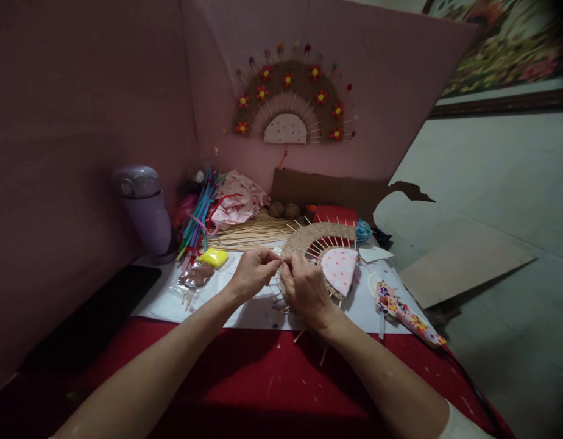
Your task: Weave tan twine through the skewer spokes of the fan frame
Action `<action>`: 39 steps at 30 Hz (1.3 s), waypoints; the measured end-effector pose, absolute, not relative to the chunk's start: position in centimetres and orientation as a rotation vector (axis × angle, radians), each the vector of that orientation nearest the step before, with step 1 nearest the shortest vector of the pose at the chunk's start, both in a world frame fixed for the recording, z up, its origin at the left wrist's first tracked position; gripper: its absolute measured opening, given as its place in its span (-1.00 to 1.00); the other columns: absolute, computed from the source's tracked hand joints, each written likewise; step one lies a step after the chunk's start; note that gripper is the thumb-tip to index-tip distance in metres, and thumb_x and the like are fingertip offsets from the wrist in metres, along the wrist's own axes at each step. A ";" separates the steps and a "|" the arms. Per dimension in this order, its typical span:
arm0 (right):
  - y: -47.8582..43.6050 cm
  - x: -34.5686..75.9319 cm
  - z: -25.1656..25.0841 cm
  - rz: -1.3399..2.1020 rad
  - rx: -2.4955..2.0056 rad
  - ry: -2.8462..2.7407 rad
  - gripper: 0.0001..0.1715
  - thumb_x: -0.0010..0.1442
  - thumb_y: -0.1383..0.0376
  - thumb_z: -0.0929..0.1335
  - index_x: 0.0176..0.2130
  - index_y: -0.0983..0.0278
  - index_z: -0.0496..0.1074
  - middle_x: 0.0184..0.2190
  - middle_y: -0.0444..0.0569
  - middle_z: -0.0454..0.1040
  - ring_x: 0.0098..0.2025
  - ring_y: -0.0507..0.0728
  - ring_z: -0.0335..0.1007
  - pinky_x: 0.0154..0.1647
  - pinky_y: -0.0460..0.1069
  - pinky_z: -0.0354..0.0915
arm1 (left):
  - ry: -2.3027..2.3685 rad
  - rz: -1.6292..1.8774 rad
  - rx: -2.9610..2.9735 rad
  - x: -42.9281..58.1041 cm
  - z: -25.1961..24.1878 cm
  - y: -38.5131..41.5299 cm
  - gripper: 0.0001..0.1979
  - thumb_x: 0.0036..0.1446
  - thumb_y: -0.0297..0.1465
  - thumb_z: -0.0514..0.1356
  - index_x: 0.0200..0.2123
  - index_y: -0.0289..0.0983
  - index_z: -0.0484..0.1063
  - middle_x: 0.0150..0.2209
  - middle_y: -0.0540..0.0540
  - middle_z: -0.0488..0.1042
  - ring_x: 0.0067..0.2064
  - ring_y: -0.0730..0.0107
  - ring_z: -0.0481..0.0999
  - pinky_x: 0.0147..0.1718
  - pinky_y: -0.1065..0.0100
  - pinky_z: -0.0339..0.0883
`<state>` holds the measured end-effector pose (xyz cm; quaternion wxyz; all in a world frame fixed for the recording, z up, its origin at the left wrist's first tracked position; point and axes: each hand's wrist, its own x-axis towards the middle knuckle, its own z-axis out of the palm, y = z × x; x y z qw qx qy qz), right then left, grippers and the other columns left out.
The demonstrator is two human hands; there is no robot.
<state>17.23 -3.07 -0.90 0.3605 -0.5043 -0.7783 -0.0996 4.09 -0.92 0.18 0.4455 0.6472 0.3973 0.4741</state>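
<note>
A half-round woven fan point(309, 236) of brown twine on thin sticks lies tilted on the white paper. Its centre is a white half-circle of cloth point(340, 269) with pink dots. My left hand point(258, 272) is closed in a pinch at the fan's left outer edge. Touching it fingertip to fingertip, my right hand point(305, 286) is also closed and covers the lower left of the woven band. Whatever sits between the fingertips is too small to make out. Stick ends poke out below my right hand.
A purple bottle point(150, 213), a dark phone-like slab point(94, 311), yellow clay packet point(213, 257), pipe cleaners point(197, 213) and loose sticks point(254, 228) lie leftward. A flower-patterned glue gun point(407, 311) with a cord rests right. A finished flowered fan point(286, 79) hangs on the pink board behind.
</note>
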 end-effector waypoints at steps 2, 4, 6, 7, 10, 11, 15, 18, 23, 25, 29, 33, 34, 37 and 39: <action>-2.9 17.1 -1.0 -0.268 -1.345 -1.970 -0.83 0.17 0.38 0.16 -0.33 0.35 0.30 -0.46 0.02 0.38 -0.43 0.11 0.30 -0.41 -0.04 0.14 | 0.950 1.157 1.509 4.3 0.3 -1.1 -0.85 -0.09 -0.39 0.16 -0.60 -0.36 0.38 -0.77 0.10 0.20 -0.71 0.63 0.12 -0.70 0.51 -0.03; -2.6 16.9 -1.1 -0.249 -1.355 -1.925 -0.84 0.17 0.37 0.15 -0.33 0.34 0.28 -0.45 0.02 0.38 -0.43 0.11 0.29 -0.42 -0.04 0.14 | 0.927 1.147 1.408 4.6 0.4 -1.1 -0.83 -0.11 -0.37 0.18 -0.62 -0.35 0.36 -0.80 0.11 0.18 -0.73 0.65 0.09 -0.72 0.51 -0.07; -2.3 16.7 -1.4 -0.209 -1.341 -1.882 -0.85 0.16 0.36 0.15 -0.33 0.33 0.26 -0.45 0.01 0.37 -0.42 0.10 0.28 -0.40 -0.04 0.15 | 0.912 1.141 1.304 4.7 0.5 -1.0 -0.83 -0.15 -0.36 0.21 -0.63 -0.35 0.35 -0.80 0.12 0.16 -0.75 0.66 0.07 -0.73 0.52 -0.13; -2.2 16.5 -1.5 -0.190 -1.334 -1.864 -0.85 0.17 0.36 0.14 -0.33 0.33 0.26 -0.44 0.00 0.37 -0.41 0.10 0.28 -0.39 -0.04 0.15 | 0.908 1.141 1.261 4.8 0.5 -0.9 -0.83 -0.18 -0.36 0.22 -0.64 -0.34 0.34 -0.80 0.12 0.16 -0.75 0.67 0.06 -0.74 0.51 -0.15; -1.8 16.0 -2.0 -0.152 -1.328 -1.833 -0.83 0.17 0.36 0.13 -0.32 0.34 0.26 -0.43 0.02 0.38 -0.40 0.11 0.29 -0.37 -0.03 0.16 | 0.917 1.156 1.174 4.9 0.4 -0.6 -0.83 -0.24 -0.37 0.25 -0.64 -0.34 0.33 -0.80 0.12 0.17 -0.77 0.67 0.05 -0.75 0.51 -0.20; -1.5 16.0 -2.2 -0.140 -1.323 -1.834 -0.82 0.17 0.36 0.12 -0.31 0.34 0.26 -0.43 0.03 0.38 -0.40 0.11 0.29 -0.37 -0.03 0.16 | 0.923 1.161 1.157 4.8 0.4 -0.5 -0.83 -0.25 -0.38 0.25 -0.64 -0.34 0.33 -0.81 0.12 0.16 -0.77 0.67 0.04 -0.76 0.51 -0.21; 0.2 17.7 -1.9 -0.065 -1.421 -1.689 -0.81 0.15 0.34 0.14 -0.32 0.34 0.27 -0.45 0.03 0.39 -0.42 0.11 0.28 -0.39 -0.02 0.14 | 0.935 1.162 1.103 4.3 0.4 -0.4 -0.85 -0.28 -0.41 0.26 -0.63 -0.35 0.33 -0.81 0.12 0.16 -0.78 0.68 0.03 -0.76 0.51 -0.23; 1.2 19.8 -0.4 -0.041 -1.509 -1.435 -0.84 0.12 0.35 0.14 -0.39 0.33 0.26 -0.50 0.02 0.37 -0.45 0.11 0.26 -0.40 -0.01 0.13 | 0.924 1.136 1.078 4.1 0.5 -0.3 -0.84 -0.30 -0.44 0.27 -0.62 -0.35 0.32 -0.79 0.13 0.16 -0.78 0.69 0.02 -0.76 0.51 -0.27; -0.3 19.5 2.0 0.095 -1.254 -1.535 -0.87 0.17 0.32 0.12 -0.36 0.26 0.19 -0.51 -0.11 0.31 -0.47 0.07 0.23 -0.42 -0.04 0.11 | 0.850 1.071 1.127 4.3 0.4 -0.3 -0.77 -0.25 -0.36 0.30 -0.61 -0.34 0.29 -0.75 0.13 0.14 -0.76 0.69 0.03 -0.75 0.50 -0.29; -1.6 18.7 2.1 0.157 -1.203 -1.604 -0.87 0.16 0.35 0.11 -0.41 0.24 0.15 -0.54 -0.14 0.25 -0.50 0.04 0.18 -0.45 -0.05 0.08 | 0.820 1.082 1.144 4.1 0.4 -0.3 -0.74 -0.22 -0.33 0.30 -0.61 -0.34 0.29 -0.74 0.15 0.10 -0.75 0.71 0.02 -0.73 0.50 -0.29; -4.3 17.5 1.9 0.371 -1.094 -1.774 -0.76 0.20 0.33 0.06 -0.49 0.23 0.10 -0.60 -0.18 0.16 -0.54 0.01 0.11 -0.49 -0.08 0.04 | 0.816 1.091 1.169 3.5 0.5 -0.4 -0.72 -0.19 -0.29 0.30 -0.58 -0.36 0.31 -0.72 0.16 0.08 -0.72 0.71 0.01 -0.71 0.48 -0.27; -7.8 16.0 2.4 0.409 -0.906 -2.122 -0.76 0.13 0.37 0.11 -0.57 0.24 0.09 -0.65 -0.19 0.14 -0.60 -0.03 0.04 -0.54 -0.09 -0.01 | 0.817 1.079 1.167 3.3 0.7 -0.5 -0.71 -0.19 -0.27 0.31 -0.56 -0.35 0.31 -0.73 0.17 0.06 -0.73 0.73 -0.04 -0.71 0.48 -0.29; -8.7 15.6 2.5 0.399 -0.851 -2.219 -0.77 0.07 0.40 0.14 -0.59 0.25 0.09 -0.68 -0.21 0.12 -0.64 -0.05 -0.01 -0.57 -0.09 -0.05 | 0.822 1.076 1.165 3.3 0.7 -0.5 -0.71 -0.20 -0.27 0.31 -0.55 -0.34 0.31 -0.73 0.17 0.06 -0.73 0.73 -0.05 -0.71 0.48 -0.31; -11.2 14.6 2.0 0.400 -0.595 -2.563 -0.81 -0.01 0.36 0.22 -0.62 0.28 0.18 -0.71 -0.20 0.20 -0.67 -0.07 -0.01 -0.63 -0.10 -0.12 | 0.843 1.068 1.168 3.3 0.6 -0.3 -0.70 -0.21 -0.25 0.31 -0.52 -0.35 0.34 -0.73 0.18 0.06 -0.74 0.72 -0.04 -0.72 0.48 -0.33; -12.5 14.3 0.9 0.367 -0.466 -2.806 -0.75 0.07 0.25 0.25 -0.59 0.28 0.27 -0.68 -0.18 0.30 -0.68 -0.07 0.02 -0.66 -0.09 -0.18 | 0.856 1.066 1.179 3.3 0.5 -0.2 -0.70 -0.20 -0.24 0.31 -0.51 -0.36 0.36 -0.74 0.18 0.06 -0.74 0.72 -0.04 -0.73 0.48 -0.32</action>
